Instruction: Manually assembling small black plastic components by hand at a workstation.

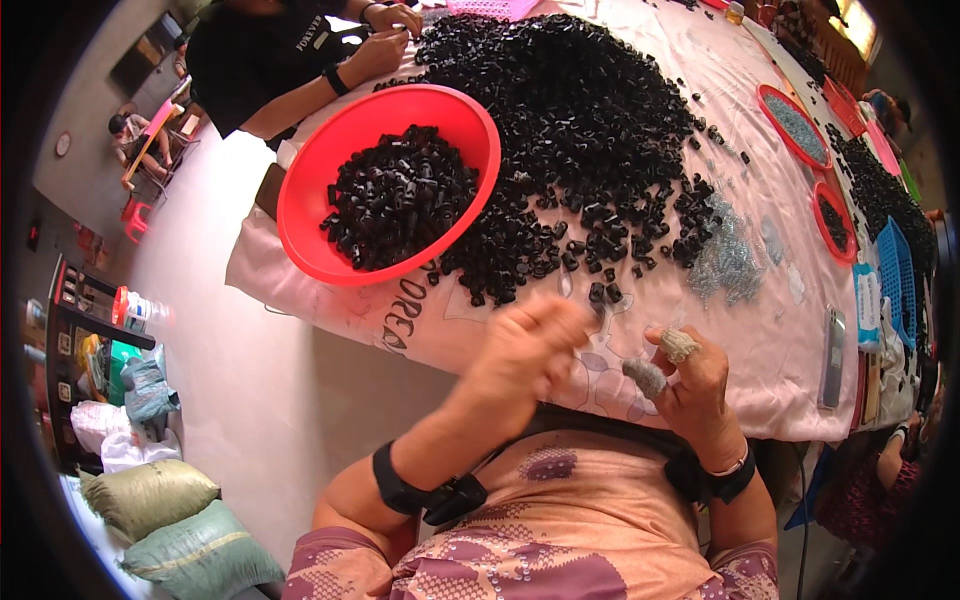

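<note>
My left hand (528, 350) is over the near edge of the table, smeared by motion. Its fingers are curled together, and I cannot make out what is in them. Two small black pieces (605, 293) lie by its fingertips. To its right is my right hand (700, 385), with grey wrappings on the thumb and a finger. That thumb and finger are bent with a gap between them, and nothing shows in the gap. Beyond my hands spreads a large heap of small black parts (570, 110). Small silvery metal pieces (727, 255) lie to its right.
A red basin (300, 235) of black parts stands at the table's left edge. Another person's hands (385, 45) work at the heap's far left. Red trays (835, 225), a blue basket (893, 285) and a phone (832, 355) lie right. Stuffed sacks (200, 550) sit on the floor.
</note>
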Tool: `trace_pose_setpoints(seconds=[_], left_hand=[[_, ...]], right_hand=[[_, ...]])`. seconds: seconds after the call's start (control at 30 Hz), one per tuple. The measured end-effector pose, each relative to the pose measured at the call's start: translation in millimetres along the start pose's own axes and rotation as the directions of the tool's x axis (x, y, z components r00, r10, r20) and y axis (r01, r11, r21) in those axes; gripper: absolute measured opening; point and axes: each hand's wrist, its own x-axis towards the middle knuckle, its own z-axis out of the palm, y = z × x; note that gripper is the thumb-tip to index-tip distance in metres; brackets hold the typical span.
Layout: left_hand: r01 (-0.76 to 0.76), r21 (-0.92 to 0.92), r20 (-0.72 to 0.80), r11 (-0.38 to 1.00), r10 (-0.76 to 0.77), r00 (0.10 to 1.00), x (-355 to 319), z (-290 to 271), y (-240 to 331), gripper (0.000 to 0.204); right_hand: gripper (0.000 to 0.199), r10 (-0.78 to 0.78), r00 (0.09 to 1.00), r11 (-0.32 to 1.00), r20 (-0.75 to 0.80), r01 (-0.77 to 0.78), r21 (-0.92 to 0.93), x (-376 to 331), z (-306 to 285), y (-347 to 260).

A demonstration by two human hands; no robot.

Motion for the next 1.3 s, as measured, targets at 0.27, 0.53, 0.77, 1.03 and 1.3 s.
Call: trace_pose_setpoints(seconds=[0.27, 0.53, 0.77, 1.03, 1.3], left_hand=[[0.057, -0.131, 0.003, 0.990, -0.057, 0.998, 4, -13, -5, 0.023], [0.120, 0.118, 0.109, 0.986, -0.133, 0.985, 18, -7, -37, 0.020], [0.107, 0.169, 0.130, 0.980, -0.130, 0.983, 18, -5, -36, 0.020], [0.103, 0.209, 0.114, 0.972, -0.129, 0.985, 19, -7, -35, 0.019], [0.155, 0.092, 0.083, 0.984, -0.163, 0.983, 17, -6, -32, 0.021]], right_hand=[[0.019, 0.039, 0.999, 0.996, -0.010, -0.039, -0.079, -2, 5, 4], [0.012, 0.324, 0.919, 0.940, -0.224, -0.340, -0.032, 5, -14, 31], [0.018, 0.341, 0.940, 0.940, -0.016, -0.340, 0.008, 19, 7, 10], [0.025, 0.163, 0.981, 0.918, 0.101, -0.114, -0.380, 50, 28, 14], [0.032, 0.114, 0.989, 0.984, 0.091, -0.100, -0.145, 30, 17, 16]])
